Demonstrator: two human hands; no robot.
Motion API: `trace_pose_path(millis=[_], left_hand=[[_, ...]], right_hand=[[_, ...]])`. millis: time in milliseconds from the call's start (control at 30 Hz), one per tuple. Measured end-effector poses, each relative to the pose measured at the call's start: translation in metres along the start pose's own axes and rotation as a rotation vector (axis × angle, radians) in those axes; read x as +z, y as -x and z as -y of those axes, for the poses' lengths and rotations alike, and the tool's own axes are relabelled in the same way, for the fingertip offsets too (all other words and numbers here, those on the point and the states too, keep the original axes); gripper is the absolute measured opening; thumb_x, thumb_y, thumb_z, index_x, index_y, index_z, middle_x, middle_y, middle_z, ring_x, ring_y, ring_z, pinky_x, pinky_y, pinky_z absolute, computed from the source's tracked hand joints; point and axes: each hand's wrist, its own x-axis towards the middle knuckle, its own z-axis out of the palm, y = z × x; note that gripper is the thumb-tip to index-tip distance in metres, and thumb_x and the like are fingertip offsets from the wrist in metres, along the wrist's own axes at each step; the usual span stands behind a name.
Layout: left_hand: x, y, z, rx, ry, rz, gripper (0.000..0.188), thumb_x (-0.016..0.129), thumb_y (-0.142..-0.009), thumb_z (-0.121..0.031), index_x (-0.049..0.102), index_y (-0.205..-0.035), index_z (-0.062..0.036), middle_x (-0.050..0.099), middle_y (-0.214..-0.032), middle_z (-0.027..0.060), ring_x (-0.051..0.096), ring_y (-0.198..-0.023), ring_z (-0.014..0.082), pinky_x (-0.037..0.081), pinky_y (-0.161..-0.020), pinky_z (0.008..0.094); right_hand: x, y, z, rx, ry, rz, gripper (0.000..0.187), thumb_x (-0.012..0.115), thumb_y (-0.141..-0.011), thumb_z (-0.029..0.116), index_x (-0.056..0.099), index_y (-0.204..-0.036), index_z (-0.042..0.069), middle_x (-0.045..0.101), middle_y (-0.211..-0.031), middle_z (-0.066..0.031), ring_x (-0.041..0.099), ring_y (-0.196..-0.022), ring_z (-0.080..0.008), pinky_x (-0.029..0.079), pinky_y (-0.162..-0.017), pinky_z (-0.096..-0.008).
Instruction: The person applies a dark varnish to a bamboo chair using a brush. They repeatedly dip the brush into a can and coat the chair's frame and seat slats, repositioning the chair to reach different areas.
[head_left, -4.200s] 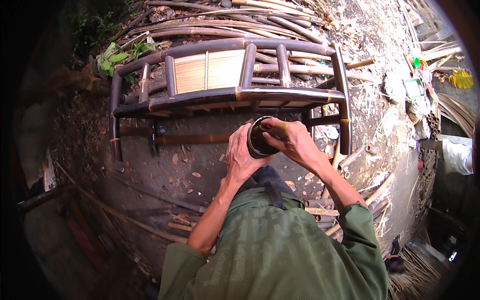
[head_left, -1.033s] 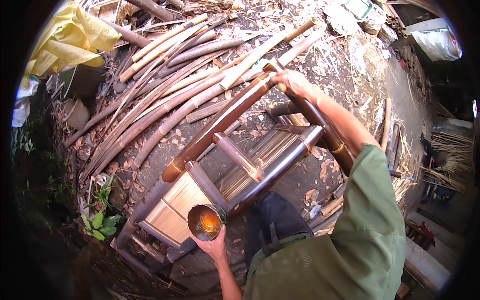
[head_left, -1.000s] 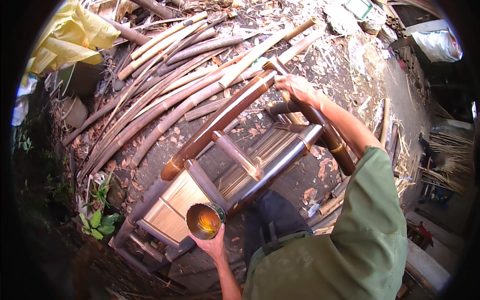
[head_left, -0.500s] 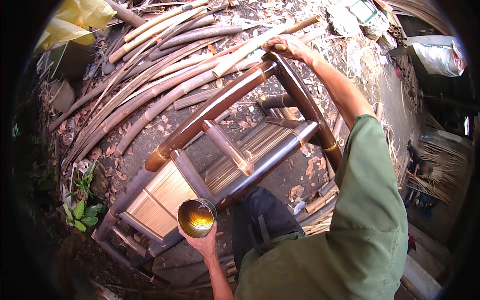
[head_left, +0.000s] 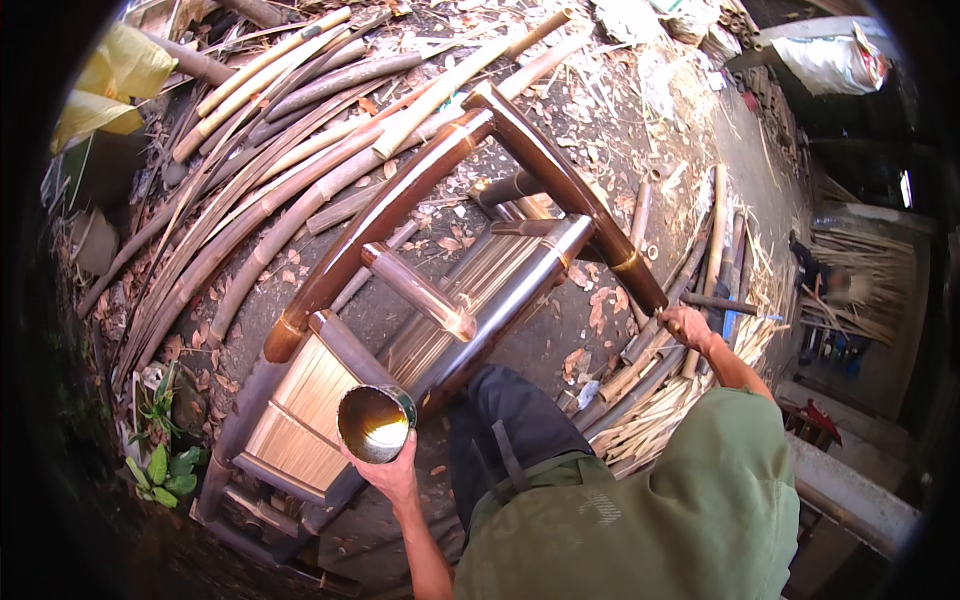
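Observation:
My left hand (head_left: 394, 478) grips a round metal can (head_left: 352, 410), open at the top, with glossy amber liquid inside. The can is over a bamboo chair (head_left: 400, 218) with thick dark-brown poles and pale slatted panels. Part of its frame shines wet or lacquered; the lower left poles look duller. My right hand (head_left: 690, 328) is closed at the right end of the chair's long slanting pole, fingers bent against the tip. Whatever it holds is hidden by the fingers.
Long bamboo poles (head_left: 275, 195) lie in a curved heap at the far left. More poles and split strips (head_left: 650, 425) lie on the right. A leafy plant (head_left: 165, 475) grows at the left. Another person (head_left: 835, 285) is among strips at the far right.
My right hand has travelled from the chair's upper corner down along the pole to its right end. My left hand still holds the can, now tilted somewhat differently. The view has shifted a little.

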Motion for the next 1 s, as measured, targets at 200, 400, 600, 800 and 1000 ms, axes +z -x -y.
trace_pose_path(millis=[200, 400, 600, 800, 1000], left_hand=[[-0.011, -0.010, -0.021, 0.010, -0.092, 0.071, 0.111, 0.092, -0.058, -0.025, 0.029, -0.144, 0.0045, 0.044, -0.139, 0.0246, 0.043, -0.130, 0.0380, 0.031, -0.111, 0.0466], [-0.017, -0.015, -0.023, 0.079, -0.128, 0.086, 0.111, 0.093, -0.057, -0.026, 0.030, -0.144, 0.0033, 0.046, -0.137, 0.0219, 0.046, -0.127, 0.0353, 0.032, -0.110, 0.0455], [-0.016, -0.015, -0.034, 0.003, -0.079, -0.003, 0.105, 0.090, -0.060, -0.016, 0.030, -0.143, 0.0045, 0.047, -0.136, 0.0208, 0.048, -0.125, 0.0316, 0.035, -0.108, 0.0421], [-0.005, -0.010, -0.012, 0.063, 0.015, -0.047, 0.103, 0.091, -0.061, -0.016, 0.032, -0.142, 0.0051, 0.049, -0.134, 0.0201, 0.049, -0.122, 0.0306, 0.035, -0.107, 0.0428], [0.000, -0.018, -0.014, 0.112, -0.037, -0.018, 0.108, 0.092, -0.059, -0.021, 0.030, -0.144, 0.0031, 0.048, -0.136, 0.0218, 0.048, -0.125, 0.0345, 0.035, -0.108, 0.0453]], right_hand=[[0.002, -0.108, 0.124, 0.902, -0.550, -0.876, 0.025, 0.059, -0.092, 0.033, 0.071, -0.105, 0.015, 0.070, -0.086, -0.0151, 0.068, -0.084, -0.0321, 0.052, -0.076, -0.0410], [-0.099, -0.337, 0.181, 0.074, -1.044, -1.318, 0.021, 0.066, -0.087, 0.021, 0.071, -0.103, 0.007, 0.070, -0.088, -0.0098, 0.066, -0.081, -0.0200, 0.052, -0.075, -0.0346], [-0.196, -0.385, 0.185, -0.158, -0.791, -0.575, 0.030, 0.065, -0.087, 0.038, 0.073, -0.105, 0.016, 0.073, -0.100, -0.0075, 0.069, -0.097, -0.0207, 0.055, -0.084, -0.0327], [-0.129, -0.230, 0.186, -0.219, -0.224, -0.515, 0.008, 0.060, -0.087, 0.013, 0.068, -0.088, 0.012, 0.071, -0.079, -0.0105, 0.069, -0.066, -0.0262, 0.054, -0.058, -0.0375], [-0.049, -0.162, 0.349, -0.268, -0.525, -0.109, 0.016, 0.065, -0.081, 0.015, 0.071, -0.095, 0.013, 0.072, -0.097, -0.0060, 0.069, -0.089, -0.0270, 0.056, -0.081, -0.0388]])
